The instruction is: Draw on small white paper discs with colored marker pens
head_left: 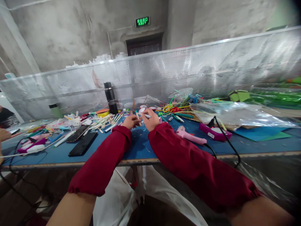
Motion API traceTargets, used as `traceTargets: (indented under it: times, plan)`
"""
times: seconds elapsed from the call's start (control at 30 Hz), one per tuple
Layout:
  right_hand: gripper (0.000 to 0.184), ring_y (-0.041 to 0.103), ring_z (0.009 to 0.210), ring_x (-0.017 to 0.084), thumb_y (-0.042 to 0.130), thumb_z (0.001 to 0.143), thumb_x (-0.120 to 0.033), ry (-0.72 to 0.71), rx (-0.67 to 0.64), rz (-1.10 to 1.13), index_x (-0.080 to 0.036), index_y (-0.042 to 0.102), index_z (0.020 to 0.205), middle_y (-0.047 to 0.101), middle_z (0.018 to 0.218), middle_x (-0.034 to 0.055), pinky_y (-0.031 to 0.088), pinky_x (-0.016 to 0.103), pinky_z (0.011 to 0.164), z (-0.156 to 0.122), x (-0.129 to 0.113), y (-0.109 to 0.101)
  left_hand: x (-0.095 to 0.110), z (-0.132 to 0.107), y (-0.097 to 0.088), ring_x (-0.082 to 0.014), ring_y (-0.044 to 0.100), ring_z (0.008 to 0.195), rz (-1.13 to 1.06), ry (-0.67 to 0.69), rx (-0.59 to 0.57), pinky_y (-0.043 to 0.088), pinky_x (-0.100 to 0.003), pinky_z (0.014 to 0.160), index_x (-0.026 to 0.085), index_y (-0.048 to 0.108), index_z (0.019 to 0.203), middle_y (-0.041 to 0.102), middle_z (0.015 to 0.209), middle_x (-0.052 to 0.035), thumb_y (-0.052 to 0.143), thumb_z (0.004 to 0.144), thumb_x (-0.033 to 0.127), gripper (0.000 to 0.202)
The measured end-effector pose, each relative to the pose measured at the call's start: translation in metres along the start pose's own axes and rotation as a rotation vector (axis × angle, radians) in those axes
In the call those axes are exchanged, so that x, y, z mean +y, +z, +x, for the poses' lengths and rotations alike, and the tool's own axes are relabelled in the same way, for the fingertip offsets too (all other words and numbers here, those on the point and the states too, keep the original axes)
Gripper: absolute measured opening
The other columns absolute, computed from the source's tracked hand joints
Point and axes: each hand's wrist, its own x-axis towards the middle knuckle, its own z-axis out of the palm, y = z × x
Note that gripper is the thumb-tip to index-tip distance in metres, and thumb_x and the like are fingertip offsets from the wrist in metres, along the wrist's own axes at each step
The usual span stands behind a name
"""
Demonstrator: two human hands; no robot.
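My left hand (130, 121), in a dark red sleeve, pinches a small flat wooden stick (138, 118) over the blue table. A white pen (147, 116) is in the fingers of my right hand (153, 120), its front end close to the stick. Both hands are almost touching. Left of them lies a loose pile of pale wooden sticks (103, 123). To the right, a pink glue gun (190, 137) rests on the tabletop with its cord trailing off.
Two dark phones (82, 144) lie at left, before a black bottle (110, 98). A purple power box (215, 132) with a black cable, plastic bags (242, 113) and coloured pipe cleaners (175, 108) are at right. Another person's hand (4, 135) shows far left. A perforated metal screen (150, 73) stands behind.
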Motion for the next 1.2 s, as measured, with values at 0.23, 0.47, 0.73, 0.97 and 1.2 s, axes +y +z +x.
traceTargets:
  times: [0.23,0.47,0.73,0.97,1.2]
  plan:
    - [0.015,0.063,0.075,0.02,0.058,0.087,-0.041,0.014,0.005,-0.01,-0.026,0.059,0.082,0.07,0.08,0.0005,0.045,0.032,0.068,0.0003,0.0017,0.0007,0.0032,-0.0026,0.0009,-0.0123,0.067,0.062,-0.011,-0.015,0.014,0.042,-0.02,0.055,0.016,0.065,0.081,0.07,0.066,0.0,0.07,0.085,0.018,0.007]
    - [0.016,0.063,0.075,0.02,0.058,0.088,-0.042,0.003,-0.005,0.003,-0.026,0.058,0.082,0.069,0.08,0.0005,0.045,0.032,0.068,0.0002,0.0029,0.0005,0.0019,-0.0018,-0.0003,-0.0132,0.069,0.065,0.005,-0.007,0.008,0.044,-0.02,0.057,0.017,0.066,0.082,0.071,0.069,-0.0008,0.074,0.084,0.023,0.01]
    - [0.018,0.063,0.075,0.02,0.058,0.087,-0.043,0.001,-0.032,0.038,-0.026,0.058,0.082,0.069,0.08,0.0006,0.046,0.032,0.069,-0.0005,-0.0004,0.0,0.002,-0.0024,0.0,-0.0119,0.067,0.063,0.002,0.008,-0.001,0.041,-0.02,0.053,0.017,0.063,0.08,0.07,0.067,0.0005,0.069,0.085,0.02,0.008]
    - [0.017,0.063,0.075,0.019,0.059,0.087,-0.042,0.012,-0.03,0.035,-0.026,0.058,0.082,0.07,0.08,0.0,0.047,0.032,0.07,-0.0002,0.0017,0.0008,-0.0003,0.0,-0.0001,-0.0122,0.068,0.064,0.006,0.003,-0.002,0.042,-0.019,0.055,0.017,0.063,0.079,0.07,0.068,0.0007,0.074,0.083,0.024,0.013]
    - [0.014,0.062,0.075,0.02,0.058,0.087,-0.04,0.015,-0.013,0.006,-0.026,0.058,0.081,0.07,0.081,0.0003,0.046,0.033,0.071,0.0005,-0.0002,-0.0002,-0.0006,0.0002,-0.0008,-0.0132,0.069,0.065,0.007,-0.008,0.003,0.044,-0.02,0.056,0.017,0.064,0.078,0.071,0.068,-0.0004,0.073,0.084,0.022,0.012]
